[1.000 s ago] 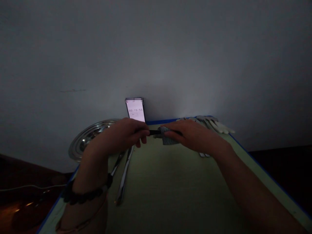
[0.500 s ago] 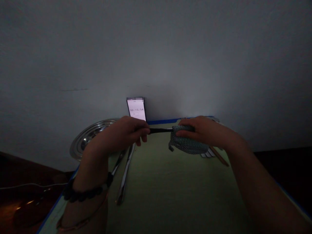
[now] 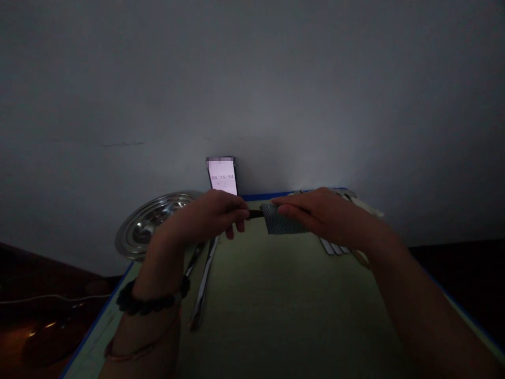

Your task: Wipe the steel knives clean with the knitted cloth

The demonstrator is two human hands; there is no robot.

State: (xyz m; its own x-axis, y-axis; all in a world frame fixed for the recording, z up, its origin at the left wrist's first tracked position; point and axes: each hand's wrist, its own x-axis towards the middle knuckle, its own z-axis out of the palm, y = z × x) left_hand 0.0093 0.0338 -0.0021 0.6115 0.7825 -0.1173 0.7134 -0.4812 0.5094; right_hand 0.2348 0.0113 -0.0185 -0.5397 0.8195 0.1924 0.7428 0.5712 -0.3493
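Observation:
My left hand (image 3: 215,217) pinches one end of a slim dark utensil (image 3: 255,213) that lies level above the table. Its other end goes into a grey checked cloth (image 3: 282,223), so I cannot make out its kind. The cloth is folded round it under my right hand (image 3: 323,213), whose fingers and thumb are closed on the cloth. On the table by my left wrist lie a long silver piece of cutlery (image 3: 203,289) and a second, darker-ended one (image 3: 194,259). Several silver handles (image 3: 333,247) show beneath my right hand, partly hidden by it.
A shiny round metal dish (image 3: 125,231) stands at the back left corner. A phone (image 3: 223,176) showing a timer leans on the grey wall (image 3: 276,95). Blue tape edges the pale table (image 3: 276,316). A whitish item (image 3: 366,206) lies behind my right hand.
My right hand and the cloth have slid left along the utensil, closer to my left hand. Less of the dark utensil shows between them, and the cloth's loose corner no longer hangs in view.

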